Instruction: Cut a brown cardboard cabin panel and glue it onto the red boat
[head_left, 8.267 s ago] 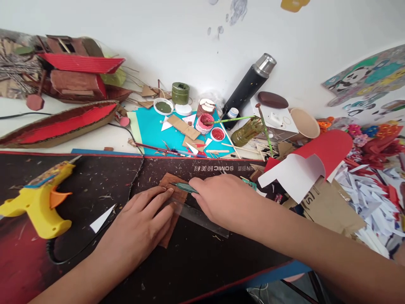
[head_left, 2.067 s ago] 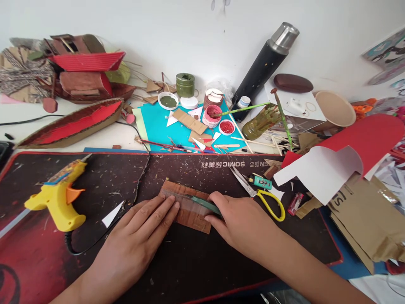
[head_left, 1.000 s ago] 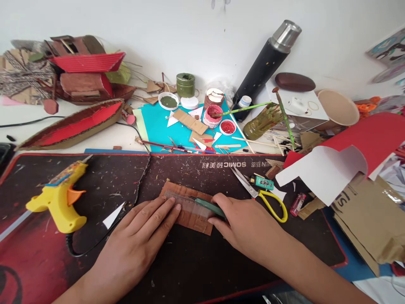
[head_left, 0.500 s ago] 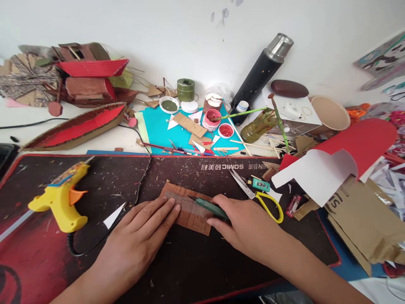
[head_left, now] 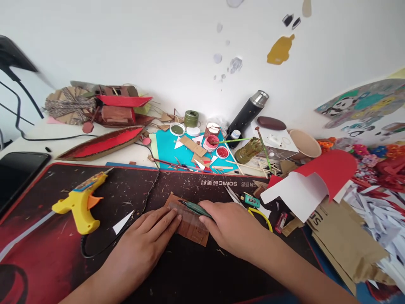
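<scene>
A brown painted piece of cardboard [head_left: 193, 230] lies on the dark mat, with a clear ruler [head_left: 186, 214] across it. My left hand [head_left: 148, 236] rests flat on the ruler's left end, its fingers stretched out and pressing down. My right hand [head_left: 224, 221] is closed around a green cutter [head_left: 198, 208], whose tip points left and touches the cardboard near its upper edge, along the ruler. Part of the cutter's handle is hidden in the right palm.
A yellow glue gun [head_left: 79, 202] lies at left on the mat [head_left: 177, 278]. Yellow-handled scissors [head_left: 262, 215] and a teal lighter [head_left: 250, 200] sit beyond my right hand. Behind are cardboard boats [head_left: 104, 145], paint pots [head_left: 211, 142] and a black flask [head_left: 245, 114]; cardboard and paper strips are at right.
My right hand has drawn the cutter leftward along the ruler. My left hand still holds the ruler down. The head view has tilted up, showing more of the wall.
</scene>
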A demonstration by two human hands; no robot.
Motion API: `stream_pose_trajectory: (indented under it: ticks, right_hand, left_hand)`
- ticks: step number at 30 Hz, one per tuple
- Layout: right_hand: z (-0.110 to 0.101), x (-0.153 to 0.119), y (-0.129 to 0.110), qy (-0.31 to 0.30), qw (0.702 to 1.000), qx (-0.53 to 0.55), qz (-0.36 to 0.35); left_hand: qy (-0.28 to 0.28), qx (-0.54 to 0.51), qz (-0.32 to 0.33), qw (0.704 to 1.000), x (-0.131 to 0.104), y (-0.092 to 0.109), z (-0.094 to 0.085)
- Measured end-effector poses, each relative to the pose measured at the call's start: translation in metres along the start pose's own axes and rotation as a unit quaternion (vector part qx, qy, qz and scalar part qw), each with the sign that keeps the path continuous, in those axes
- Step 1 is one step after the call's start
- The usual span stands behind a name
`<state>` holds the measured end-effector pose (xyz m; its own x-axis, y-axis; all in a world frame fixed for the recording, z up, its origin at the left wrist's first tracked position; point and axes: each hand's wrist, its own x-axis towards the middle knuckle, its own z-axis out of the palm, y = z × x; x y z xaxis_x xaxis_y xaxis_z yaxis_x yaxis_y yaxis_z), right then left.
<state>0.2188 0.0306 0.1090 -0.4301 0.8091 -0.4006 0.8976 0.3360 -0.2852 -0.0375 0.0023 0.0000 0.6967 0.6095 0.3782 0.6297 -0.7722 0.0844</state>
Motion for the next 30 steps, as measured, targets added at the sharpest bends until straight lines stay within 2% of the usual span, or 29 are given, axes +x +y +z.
stream_pose_trajectory:
  ticks: [7,13,25,30]
  right_hand:
    - [-0.003,0.007,-0.013,0.008,0.996,-0.084,-0.018]
    - [-0.003,0.011,-0.016,-0.012,0.993,-0.117,-0.012]
    - [-0.001,0.014,-0.025,-0.003,0.984,-0.176,-0.026]
    - [-0.001,0.019,-0.029,-0.037,0.982,-0.181,-0.025]
  left_hand:
    - [0.004,-0.023,-0.009,1.0,-0.002,0.0,0.004]
    - [0.016,-0.023,-0.013,1.0,-0.002,0.002,0.007]
    - [0.024,0.002,0.013,1.0,0.004,0.0,0.001]
    - [0.024,0.002,0.009,1.0,0.004,0.0,0.0]
